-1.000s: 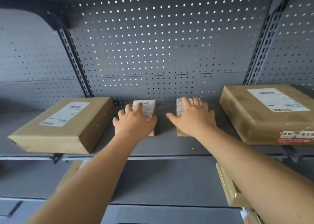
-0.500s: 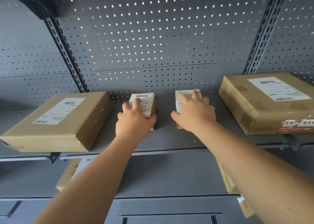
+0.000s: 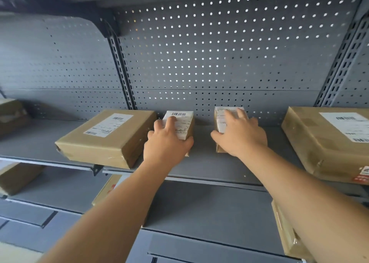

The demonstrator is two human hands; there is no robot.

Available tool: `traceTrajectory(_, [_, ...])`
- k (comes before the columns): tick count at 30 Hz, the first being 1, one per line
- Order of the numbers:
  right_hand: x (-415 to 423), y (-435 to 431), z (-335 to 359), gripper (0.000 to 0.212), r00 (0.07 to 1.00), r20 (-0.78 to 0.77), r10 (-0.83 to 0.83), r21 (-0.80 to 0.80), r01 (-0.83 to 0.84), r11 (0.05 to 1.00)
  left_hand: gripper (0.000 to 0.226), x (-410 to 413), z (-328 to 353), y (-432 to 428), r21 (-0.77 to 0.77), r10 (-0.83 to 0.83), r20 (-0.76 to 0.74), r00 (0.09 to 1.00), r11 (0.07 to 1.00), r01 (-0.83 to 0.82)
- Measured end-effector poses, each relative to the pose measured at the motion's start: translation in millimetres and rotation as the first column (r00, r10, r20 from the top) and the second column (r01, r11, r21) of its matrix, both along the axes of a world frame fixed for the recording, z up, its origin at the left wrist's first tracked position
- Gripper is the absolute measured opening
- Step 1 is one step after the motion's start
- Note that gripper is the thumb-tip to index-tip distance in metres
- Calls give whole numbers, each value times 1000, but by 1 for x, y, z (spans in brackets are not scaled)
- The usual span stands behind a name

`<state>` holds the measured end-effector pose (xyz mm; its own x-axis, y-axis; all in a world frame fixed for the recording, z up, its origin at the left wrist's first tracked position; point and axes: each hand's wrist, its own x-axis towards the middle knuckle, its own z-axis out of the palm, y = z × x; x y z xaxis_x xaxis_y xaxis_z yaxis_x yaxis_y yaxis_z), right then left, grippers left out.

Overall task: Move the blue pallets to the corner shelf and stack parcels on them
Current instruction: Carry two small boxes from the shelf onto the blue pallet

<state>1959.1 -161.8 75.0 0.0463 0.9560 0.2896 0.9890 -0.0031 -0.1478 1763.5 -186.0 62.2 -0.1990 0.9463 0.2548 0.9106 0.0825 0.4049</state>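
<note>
Still gripping two parcels, neither lifted off the shelf (image 3: 201, 163).
Left hand (image 3: 167, 145) round left parcel (image 3: 184, 123); right hand (image 3: 241, 137), just rightward, round right parcel (image 3: 220, 119); stacking pending.

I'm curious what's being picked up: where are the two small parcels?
left small parcel (image 3: 184, 125): head view, on its white top label.
right small parcel (image 3: 220, 117): head view, on its white label's uncovered edge.

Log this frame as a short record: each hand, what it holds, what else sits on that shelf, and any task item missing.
left hand: grips left small parcel, fingers over its label
right hand: grips right small parcel
shelf: grey, pegboard back
neighbours: large left parcel and large right parcel flank the small ones
blue pallets: none in view
</note>
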Motion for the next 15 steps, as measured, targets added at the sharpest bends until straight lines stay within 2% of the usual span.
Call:
traceTrajectory(7, [-45, -1, 37, 75, 969, -52, 241, 127, -233, 964, 72, -36, 42, -32, 165, 111, 59, 992, 979, -120])
traceTrajectory(15, [-130, -19, 56, 78, 876, -11, 483, 194, -472, 860, 74, -108, 51, -86, 163, 376, 93, 922, 908, -387])
